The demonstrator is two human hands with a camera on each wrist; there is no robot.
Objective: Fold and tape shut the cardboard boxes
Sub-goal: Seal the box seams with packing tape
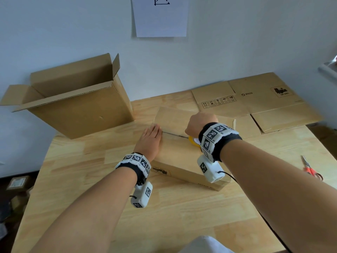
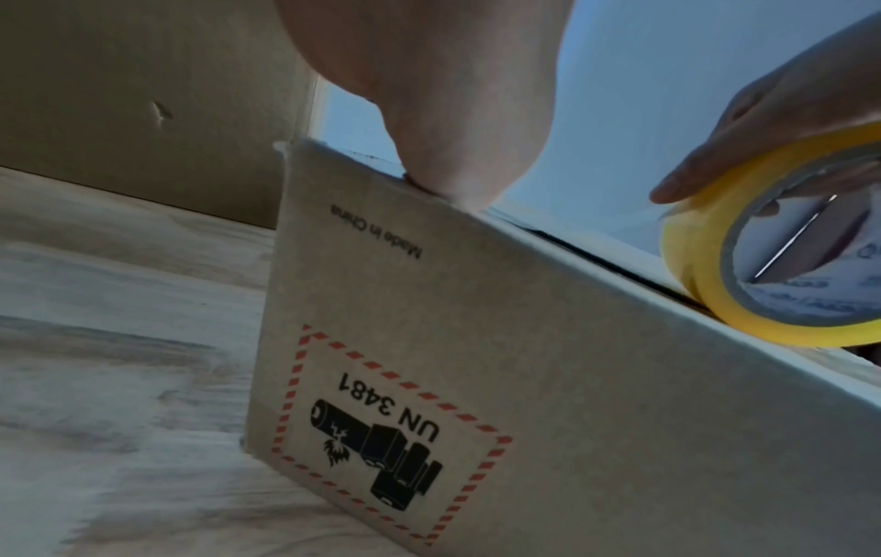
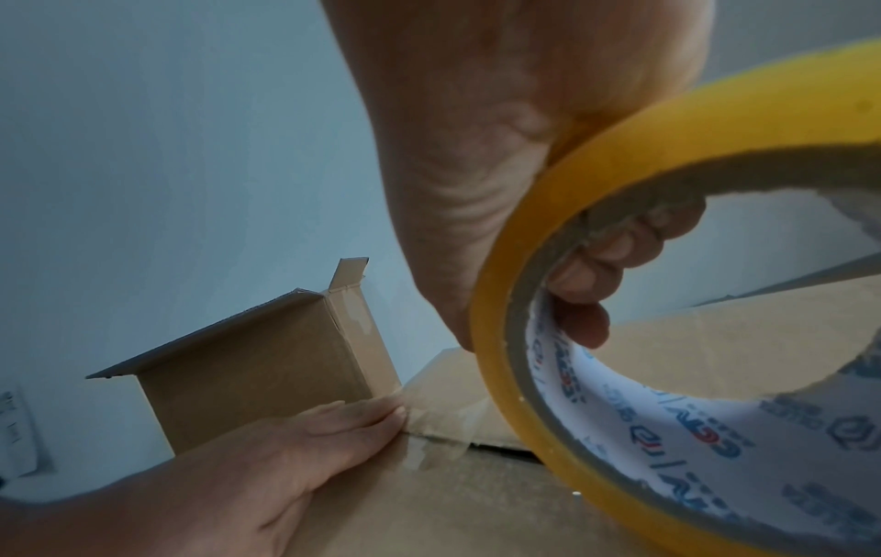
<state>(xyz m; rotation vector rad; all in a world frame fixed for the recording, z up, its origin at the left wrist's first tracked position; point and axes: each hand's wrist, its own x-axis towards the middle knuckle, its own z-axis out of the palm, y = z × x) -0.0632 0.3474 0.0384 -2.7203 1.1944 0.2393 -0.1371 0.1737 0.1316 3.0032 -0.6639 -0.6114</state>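
Note:
A flat cardboard box (image 1: 184, 157) lies in the middle of the table, flaps folded down, with a UN 3481 label (image 2: 381, 433) on its near side. My left hand (image 1: 152, 136) lies flat with straight fingers on the left end of the top seam (image 3: 334, 426), where clear tape (image 3: 443, 444) shows. My right hand (image 1: 199, 123) grips a yellow tape roll (image 3: 620, 301) standing on the seam further right (image 2: 762, 263), fingers curled through its core.
An open, upright cardboard box (image 1: 78, 99) stands at the back left. Flattened cardboard (image 1: 255, 101) lies at the back right. Orange-handled scissors (image 1: 310, 168) rest near the right table edge. Bare wooden table (image 1: 164, 216) stretches in front.

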